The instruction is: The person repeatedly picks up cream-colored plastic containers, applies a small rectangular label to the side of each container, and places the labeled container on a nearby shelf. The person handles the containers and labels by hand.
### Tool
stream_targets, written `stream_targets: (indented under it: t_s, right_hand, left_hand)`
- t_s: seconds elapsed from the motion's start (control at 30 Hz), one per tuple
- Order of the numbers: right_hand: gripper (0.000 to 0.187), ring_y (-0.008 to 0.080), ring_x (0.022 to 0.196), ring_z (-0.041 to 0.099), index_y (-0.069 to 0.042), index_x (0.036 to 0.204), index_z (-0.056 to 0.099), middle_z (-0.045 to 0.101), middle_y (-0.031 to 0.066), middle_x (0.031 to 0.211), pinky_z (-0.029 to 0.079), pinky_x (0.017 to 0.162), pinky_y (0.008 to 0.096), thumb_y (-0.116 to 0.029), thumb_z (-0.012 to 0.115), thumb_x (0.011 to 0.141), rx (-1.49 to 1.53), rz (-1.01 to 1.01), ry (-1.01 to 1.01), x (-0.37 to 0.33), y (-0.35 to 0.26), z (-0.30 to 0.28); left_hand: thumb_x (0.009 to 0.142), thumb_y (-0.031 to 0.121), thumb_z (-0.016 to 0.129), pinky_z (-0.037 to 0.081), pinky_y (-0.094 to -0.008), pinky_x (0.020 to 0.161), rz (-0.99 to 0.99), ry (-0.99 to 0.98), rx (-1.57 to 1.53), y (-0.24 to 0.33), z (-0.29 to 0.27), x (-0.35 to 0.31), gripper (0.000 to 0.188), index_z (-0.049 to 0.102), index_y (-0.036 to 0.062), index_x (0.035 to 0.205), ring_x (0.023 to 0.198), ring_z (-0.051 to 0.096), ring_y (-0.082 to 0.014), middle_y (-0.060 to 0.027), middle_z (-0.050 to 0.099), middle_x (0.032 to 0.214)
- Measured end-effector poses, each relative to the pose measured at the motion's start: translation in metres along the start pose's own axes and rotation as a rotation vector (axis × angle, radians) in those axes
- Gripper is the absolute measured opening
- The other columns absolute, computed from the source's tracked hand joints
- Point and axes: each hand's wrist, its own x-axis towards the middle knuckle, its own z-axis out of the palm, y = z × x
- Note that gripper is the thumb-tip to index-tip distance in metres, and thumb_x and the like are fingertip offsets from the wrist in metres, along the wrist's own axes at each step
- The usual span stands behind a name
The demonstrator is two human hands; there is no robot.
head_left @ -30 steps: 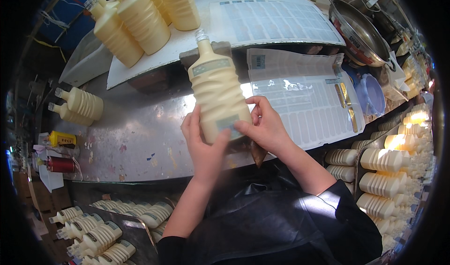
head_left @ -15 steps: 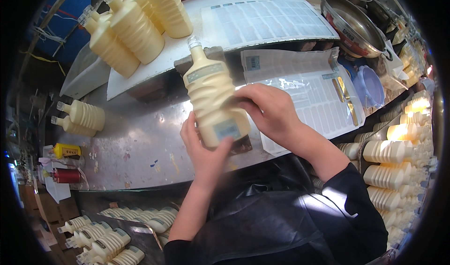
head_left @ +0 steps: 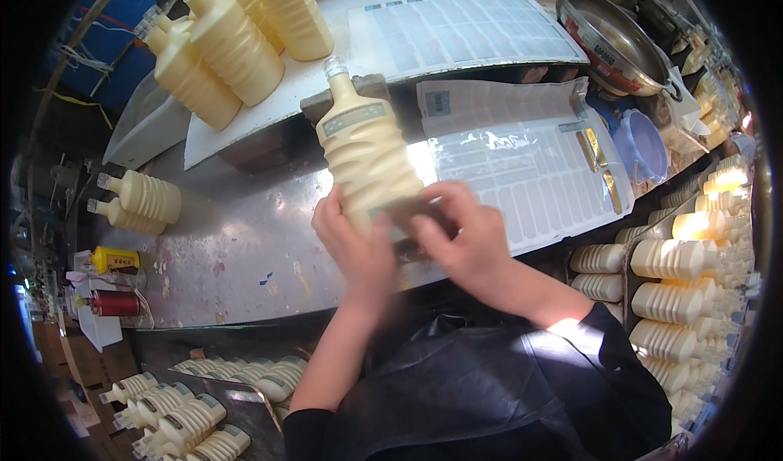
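Observation:
A cream-coloured bottle (head_left: pixel 367 155) with rippled sides and a clear neck stands tilted in front of me, leaning by a dark block (head_left: pixel 371 86). A greenish label band (head_left: pixel 353 118) crosses its shoulder. My left hand (head_left: pixel 352 237) grips the lower left side of the bottle, thumb across its front. Curled in against the lower right side is my right hand (head_left: pixel 461 237), its fingers and thumb touching the bottle near the base. The lower label there is mostly hidden by both hands and blurred. A sheet of labels (head_left: pixel 514 183) lies right of the bottle.
Several cream bottles (head_left: pixel 236 53) stand on the white raised board (head_left: pixel 342 37), beside another label sheet (head_left: pixel 473 33). Two bottles (head_left: pixel 147 198) lie at left, near yellow (head_left: pixel 114 259) and red (head_left: pixel 114 303) containers. A pan (head_left: pixel 612 41), a purple bucket (head_left: pixel 640 147) and stacked bottles (head_left: pixel 665 298) are at right.
My right hand has moved down from the bottle's middle right side to its lower front, now covering the lower label. My left hand stays on the lower left side.

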Motion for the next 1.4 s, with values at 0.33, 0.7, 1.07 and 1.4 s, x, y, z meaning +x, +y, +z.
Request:
stream_targets:
  t_s: [0.33, 0.7, 1.07, 1.4]
  right_hand:
    - [0.029, 0.0235, 0.064, 0.07, -0.007, 0.118, 0.065, 0.072, 0.0117, 0.079, 0.053, 0.06, 0.0319, -0.012, 0.074, 0.091, -0.151, 0.003, 0.093, 0.009, 0.001, -0.008]
    - [0.03, 0.0248, 0.088, 0.07, -0.003, 0.106, 0.069, 0.069, 0.0098, 0.101, 0.056, 0.075, 0.0366, -0.007, 0.069, 0.077, -0.352, -0.836, -0.045, -0.002, -0.005, 0.008]
    - [0.012, 0.0176, 0.071, 0.058, -0.006, 0.084, 0.063, 0.055, 0.0045, 0.077, 0.04, 0.061, 0.0309, -0.013, 0.064, 0.074, -0.613, -0.866, -0.116, -0.011, -0.029, 0.044]
    - [0.019, 0.0296, 0.056, 0.067, -0.01, 0.106, 0.063, 0.066, 0.01, 0.064, 0.051, 0.054, 0.0419, -0.019, 0.073, 0.092, -0.497, -0.17, 0.116, 0.016, -0.016, -0.005]
  left_hand:
    - [0.095, 0.022, 0.063, 0.037, -0.0446, 0.11, -0.154, -0.033, -0.166, 0.002, -0.001, 0.005, 0.053, 0.046, -0.0019, 0.139, 0.127, 0.044, -0.0331, -0.019, 0.042, 0.136]
    - [0.099, 0.012, 0.064, 0.045, -0.033, 0.101, -0.473, -0.054, -0.612, -0.011, -0.009, 0.013, 0.03, 0.056, 0.0016, 0.126, 0.109, 0.054, -0.0171, -0.0087, 0.054, 0.122]
    - [0.109, 0.012, 0.047, 0.051, -0.0283, 0.087, -0.607, -0.087, -0.921, -0.035, -0.022, 0.014, 0.024, 0.063, 0.001, 0.123, 0.094, 0.06, -0.0116, -0.0062, 0.067, 0.108]
    - [0.109, 0.023, 0.046, 0.044, -0.037, 0.104, -0.451, -0.097, -0.725, -0.009, -0.021, 0.004, 0.037, 0.052, 0.0016, 0.138, 0.118, 0.052, -0.0207, -0.0132, 0.052, 0.135]
